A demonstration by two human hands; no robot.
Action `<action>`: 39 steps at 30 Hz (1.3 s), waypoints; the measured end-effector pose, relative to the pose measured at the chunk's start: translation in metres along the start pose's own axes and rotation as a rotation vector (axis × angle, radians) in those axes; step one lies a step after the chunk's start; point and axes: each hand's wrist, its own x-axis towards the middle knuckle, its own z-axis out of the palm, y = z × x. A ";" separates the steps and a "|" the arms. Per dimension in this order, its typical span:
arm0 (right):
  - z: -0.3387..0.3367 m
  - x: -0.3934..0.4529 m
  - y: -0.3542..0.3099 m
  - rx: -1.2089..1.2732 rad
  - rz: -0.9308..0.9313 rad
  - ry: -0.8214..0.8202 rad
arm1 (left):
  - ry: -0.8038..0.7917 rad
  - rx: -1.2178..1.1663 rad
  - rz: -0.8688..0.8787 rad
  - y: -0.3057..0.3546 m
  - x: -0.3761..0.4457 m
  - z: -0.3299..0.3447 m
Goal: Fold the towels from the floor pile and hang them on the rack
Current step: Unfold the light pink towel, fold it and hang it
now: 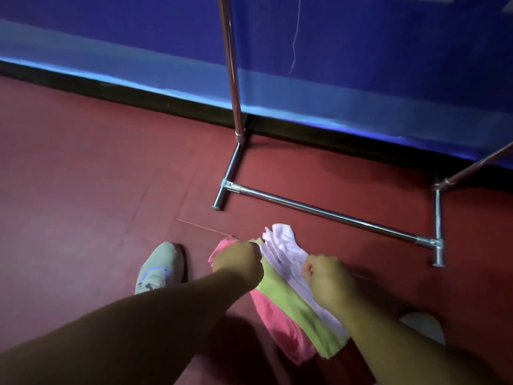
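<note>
A pile of towels lies on the red floor between my feet: a pink towel at the bottom, a lime green towel over it and a pale lilac towel on top. My left hand is curled into a fist at the pile's far left edge, gripping towel fabric there. My right hand is curled on the lilac towel's right side, pinching it. The metal rack stands just beyond the pile, its low crossbar and one upright post showing.
My left shoe rests on the floor left of the pile; part of my right shoe shows at the right. A blue wall with a dark skirting runs behind the rack. Red floor spreads to the left.
</note>
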 end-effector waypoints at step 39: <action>-0.227 -0.240 -0.182 1.685 -0.320 0.209 | 0.497 -0.500 0.528 0.019 -0.176 -0.169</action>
